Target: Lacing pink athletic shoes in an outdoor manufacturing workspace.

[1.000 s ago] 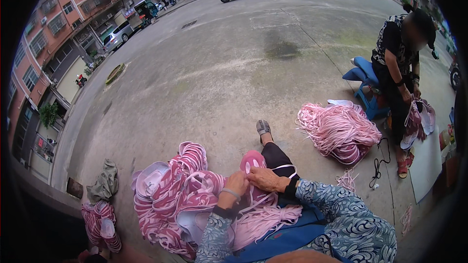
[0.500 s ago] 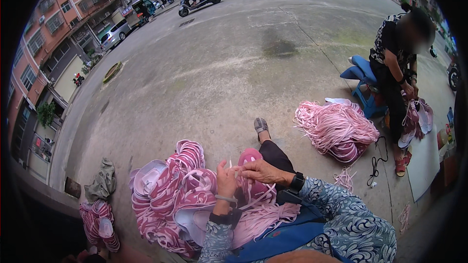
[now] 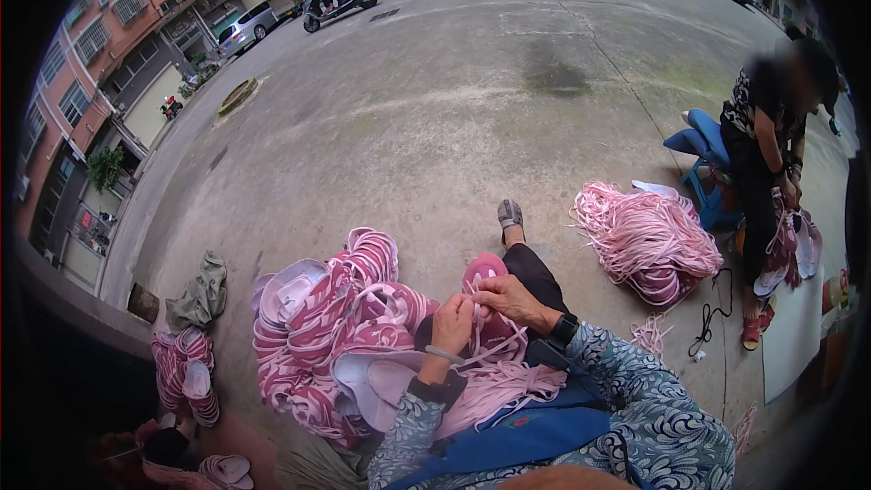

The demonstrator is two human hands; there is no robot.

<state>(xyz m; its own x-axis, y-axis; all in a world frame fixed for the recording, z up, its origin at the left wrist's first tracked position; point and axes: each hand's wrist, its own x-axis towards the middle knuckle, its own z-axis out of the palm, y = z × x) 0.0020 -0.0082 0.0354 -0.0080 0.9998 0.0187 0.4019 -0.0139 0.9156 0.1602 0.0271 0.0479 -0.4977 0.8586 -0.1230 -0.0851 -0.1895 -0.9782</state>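
Note:
Over my lap, my left hand (image 3: 451,325) and my right hand (image 3: 513,298) meet with fingers pinched. Both grip a thin pale pink shoelace, and its loose end trails below them. Just behind and under the fingers lies a dark pink shoe upper (image 3: 484,267), partly hidden by my hands. A bundle of pale pink shoelaces (image 3: 508,388) rests on a blue apron (image 3: 544,436) across my lap. Left of my left hand is a large heap of pink and white shoe uppers (image 3: 313,336), some nested in stacks.
A seated person (image 3: 771,136) at the right handles shoe uppers (image 3: 798,249). Between us lies another pile with pink laces (image 3: 649,236), beside a black cord (image 3: 712,318). More uppers (image 3: 186,372) and a grey-green cloth (image 3: 198,295) are at the left. A scooter (image 3: 340,4) is on the far pavement.
My left hand has lowered and closed in beside my right hand, its fingers now bent at the lace. The view has shifted, and the scooter rider has moved left.

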